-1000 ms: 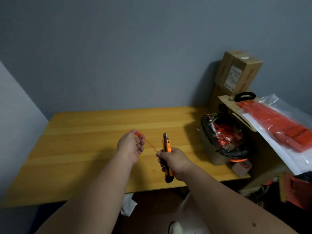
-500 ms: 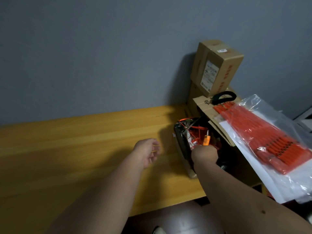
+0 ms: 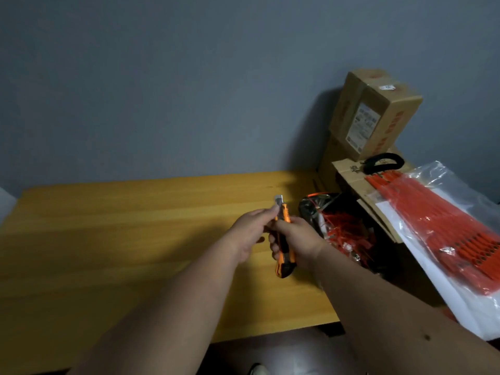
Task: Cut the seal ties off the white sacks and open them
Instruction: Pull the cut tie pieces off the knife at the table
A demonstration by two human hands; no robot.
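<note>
Fingers [image 3: 274, 246] of the right hand [image 3: 295, 240] wrap the body of the orange-and-black plastic utility knife [image 3: 284, 247], held upright above the yellow wooden tabletop [image 3: 135, 239] with its short steel blade [image 3: 279, 200] exposed. The left hand [image 3: 253, 231] reaches to the knife's upper end, fingertips at the slider or blade base; whether they pinch it cannot be told. Just right of the hands, a black-lined bin [image 3: 308, 209] holds cut red plastic seal ties [image 3: 343, 234]. Beyond it lie a clear plastic bag of unused red ties [image 3: 443, 226] and stacked brown cardboard boxes [image 3: 376, 112]. No white sack is in view.

Handling, as judged: the ties are light, thin and springy, best held taut near the lock; the knife is stiff and sharp, so grip only its body.

Half a second earlier the right hand was at the bin and the left hung apart; now both meet at the knife.
</note>
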